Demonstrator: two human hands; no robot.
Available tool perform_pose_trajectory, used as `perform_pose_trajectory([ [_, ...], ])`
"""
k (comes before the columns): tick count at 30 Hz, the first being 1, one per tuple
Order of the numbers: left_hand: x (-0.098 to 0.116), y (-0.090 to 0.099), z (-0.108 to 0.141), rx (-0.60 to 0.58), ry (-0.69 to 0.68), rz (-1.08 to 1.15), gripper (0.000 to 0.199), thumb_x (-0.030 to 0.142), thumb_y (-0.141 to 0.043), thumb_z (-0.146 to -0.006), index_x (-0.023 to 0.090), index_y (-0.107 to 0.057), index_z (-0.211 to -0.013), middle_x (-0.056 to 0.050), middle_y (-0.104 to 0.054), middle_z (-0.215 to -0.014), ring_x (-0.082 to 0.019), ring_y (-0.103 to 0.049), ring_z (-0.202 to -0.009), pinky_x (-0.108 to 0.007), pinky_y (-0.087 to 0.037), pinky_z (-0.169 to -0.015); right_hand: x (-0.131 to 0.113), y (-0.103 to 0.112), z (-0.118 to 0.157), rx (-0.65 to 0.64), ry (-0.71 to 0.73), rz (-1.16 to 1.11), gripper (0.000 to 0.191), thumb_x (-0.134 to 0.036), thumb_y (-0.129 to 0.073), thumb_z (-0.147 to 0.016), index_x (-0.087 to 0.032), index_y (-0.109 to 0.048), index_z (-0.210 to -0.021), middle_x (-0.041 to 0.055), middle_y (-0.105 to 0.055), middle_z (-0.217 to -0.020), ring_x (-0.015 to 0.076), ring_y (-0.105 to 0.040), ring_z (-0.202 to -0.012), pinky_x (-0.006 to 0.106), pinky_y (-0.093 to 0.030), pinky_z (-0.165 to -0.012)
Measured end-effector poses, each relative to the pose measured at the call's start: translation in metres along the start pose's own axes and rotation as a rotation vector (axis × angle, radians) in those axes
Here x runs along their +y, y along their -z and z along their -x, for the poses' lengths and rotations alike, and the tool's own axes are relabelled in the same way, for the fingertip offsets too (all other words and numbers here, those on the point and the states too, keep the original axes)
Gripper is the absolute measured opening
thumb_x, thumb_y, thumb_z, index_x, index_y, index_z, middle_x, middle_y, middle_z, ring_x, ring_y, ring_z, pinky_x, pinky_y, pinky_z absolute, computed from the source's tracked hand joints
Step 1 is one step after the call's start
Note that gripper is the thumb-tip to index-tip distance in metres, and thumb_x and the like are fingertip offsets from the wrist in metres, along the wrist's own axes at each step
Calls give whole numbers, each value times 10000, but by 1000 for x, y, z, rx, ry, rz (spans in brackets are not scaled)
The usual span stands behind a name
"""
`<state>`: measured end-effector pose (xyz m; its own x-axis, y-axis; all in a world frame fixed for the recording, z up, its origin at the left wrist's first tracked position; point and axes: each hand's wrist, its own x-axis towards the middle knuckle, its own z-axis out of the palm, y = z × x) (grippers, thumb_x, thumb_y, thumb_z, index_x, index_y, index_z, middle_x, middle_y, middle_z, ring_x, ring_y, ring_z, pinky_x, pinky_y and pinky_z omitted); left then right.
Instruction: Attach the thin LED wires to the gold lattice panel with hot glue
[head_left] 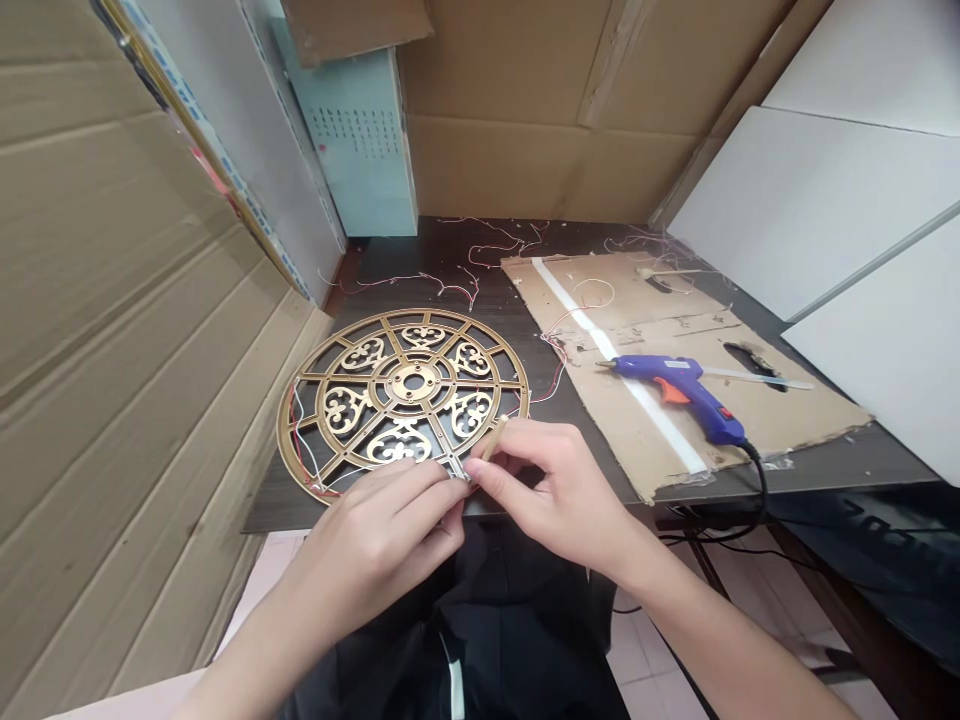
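A round gold openwork disc with scroll ornaments lies on the dark table, its near edge by my body. My left hand is closed at this near rim, its fingertips partly hidden beside a greyish spoke. Close to it, my right hand pinches a thin tan stick that slants over the rim. Both hands' fingertips nearly meet. Thin red and white wires run along the disc's left edge, and more come off its right side.
A blue glue gun with an orange trigger lies on a cardboard sheet at the right; its black cord drops over the table edge. Loose wires are scattered behind the disc. Cardboard panels stand at the back and left.
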<state>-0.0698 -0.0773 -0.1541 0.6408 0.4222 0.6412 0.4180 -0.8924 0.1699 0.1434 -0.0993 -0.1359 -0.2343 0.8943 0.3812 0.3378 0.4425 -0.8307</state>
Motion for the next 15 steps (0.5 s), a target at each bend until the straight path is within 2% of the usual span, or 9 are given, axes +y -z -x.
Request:
perform_pose_trajectory([
  [8, -1, 1, 0, -25, 4, 15, 175, 47, -643, -938, 170, -649, -1063, -27, -730, -949, -152, -678, -820, -296, -545, -811, 4, 3, 6, -16, 149, 33, 118, -151, -677, -1000, -133, -750, -909, 53, -755, -884, 156, -688, -837, 276, -543, -782],
  [15, 0, 3, 1, -11, 11, 30, 165, 48, -641, -941, 175, -647, -1047, -15, -720, -933, -142, -668, -810, -287, -542, -813, 6, 5, 5, -17, 166, 17, 108, -132, -683, -996, -114, -776, -944, 68, -774, -907, 158, -704, -863, 277, -561, -801],
])
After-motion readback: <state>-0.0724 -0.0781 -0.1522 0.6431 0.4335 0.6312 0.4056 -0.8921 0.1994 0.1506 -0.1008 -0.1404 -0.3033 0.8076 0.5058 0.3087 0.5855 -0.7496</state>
